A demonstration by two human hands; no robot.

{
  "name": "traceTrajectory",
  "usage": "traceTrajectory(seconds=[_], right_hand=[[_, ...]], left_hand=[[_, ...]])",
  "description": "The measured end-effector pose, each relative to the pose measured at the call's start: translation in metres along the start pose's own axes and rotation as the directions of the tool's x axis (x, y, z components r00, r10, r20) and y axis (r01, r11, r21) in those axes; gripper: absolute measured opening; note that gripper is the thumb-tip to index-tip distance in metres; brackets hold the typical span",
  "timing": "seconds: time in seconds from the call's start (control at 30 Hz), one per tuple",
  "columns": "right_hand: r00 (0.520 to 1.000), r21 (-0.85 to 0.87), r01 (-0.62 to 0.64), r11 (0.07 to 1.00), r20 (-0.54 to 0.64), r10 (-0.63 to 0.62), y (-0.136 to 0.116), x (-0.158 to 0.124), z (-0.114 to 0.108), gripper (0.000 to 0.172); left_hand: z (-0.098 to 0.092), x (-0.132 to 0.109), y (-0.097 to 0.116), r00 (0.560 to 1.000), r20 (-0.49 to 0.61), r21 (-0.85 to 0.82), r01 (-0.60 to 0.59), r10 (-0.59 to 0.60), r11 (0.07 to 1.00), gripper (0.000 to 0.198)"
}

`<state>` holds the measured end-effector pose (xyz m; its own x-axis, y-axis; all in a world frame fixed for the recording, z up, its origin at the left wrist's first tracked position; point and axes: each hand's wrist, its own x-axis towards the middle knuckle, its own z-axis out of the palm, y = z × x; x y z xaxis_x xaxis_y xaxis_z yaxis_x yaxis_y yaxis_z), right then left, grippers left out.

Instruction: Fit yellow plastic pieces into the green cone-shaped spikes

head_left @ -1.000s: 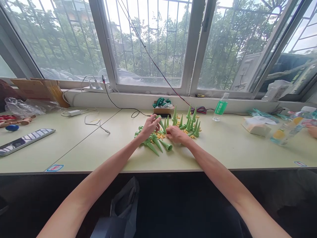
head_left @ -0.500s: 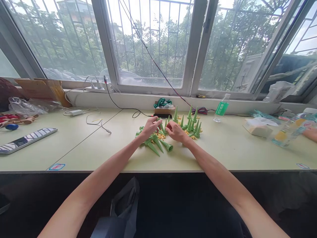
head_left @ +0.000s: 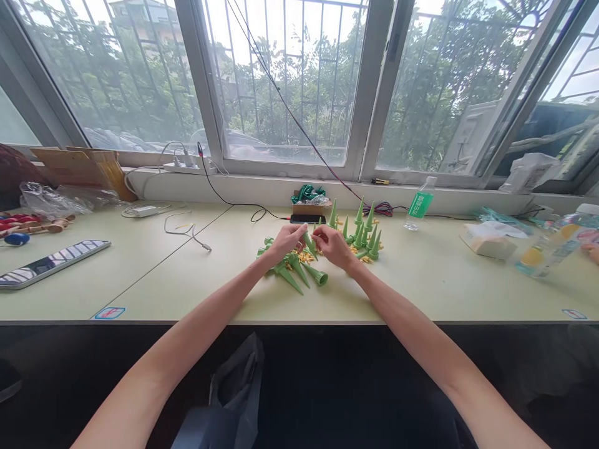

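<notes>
My left hand [head_left: 289, 241] is closed on a green cone [head_left: 309, 244], whose tip points down. Close to its right side is my right hand [head_left: 333, 244], thumb and fingertips pinched together; whatever they hold is too small to make out. Several green cones [head_left: 291, 278] lie below my left hand, one with its open end [head_left: 321, 279] toward the front. Small yellow pieces [head_left: 306, 256] are scattered between the hands. More green cones [head_left: 369, 219] stand upright behind and right of my right hand, with yellow pieces around them.
Behind the hands are a small box [head_left: 311, 207] of green items and a dark phone [head_left: 307, 219]. A bottle [head_left: 420, 204] and tissue pack [head_left: 489, 240] stand right. Cables [head_left: 187, 232] and a long dark device [head_left: 53, 265] lie left. Another person's hand [head_left: 592, 251] shows far right.
My right hand has come slightly nearer the cone in my left hand, and its fingers have shifted. The left fingers have closed in around the cone's upper end.
</notes>
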<state>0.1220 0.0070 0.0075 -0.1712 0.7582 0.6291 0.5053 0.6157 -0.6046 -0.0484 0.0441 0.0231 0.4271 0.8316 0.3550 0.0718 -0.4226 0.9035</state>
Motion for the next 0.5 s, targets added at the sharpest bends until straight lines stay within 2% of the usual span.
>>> traceTrajectory(seconds=[0.17,0.5], right_hand=[[0.999,0.019,0.027,0.999,-0.041,-0.026,-0.0005,0.0009,0.0001,0.01],[0.995,0.027,0.048,0.998,-0.088,-0.046,-0.0023,0.0002,0.0001,0.011]], left_hand=[[0.0009,-0.0008,0.003,1.0,0.0,-0.017,0.0,0.0,1.0,0.054],[0.0009,-0.0002,-0.0007,1.0,0.027,-0.085,0.014,-0.011,0.996,0.046]])
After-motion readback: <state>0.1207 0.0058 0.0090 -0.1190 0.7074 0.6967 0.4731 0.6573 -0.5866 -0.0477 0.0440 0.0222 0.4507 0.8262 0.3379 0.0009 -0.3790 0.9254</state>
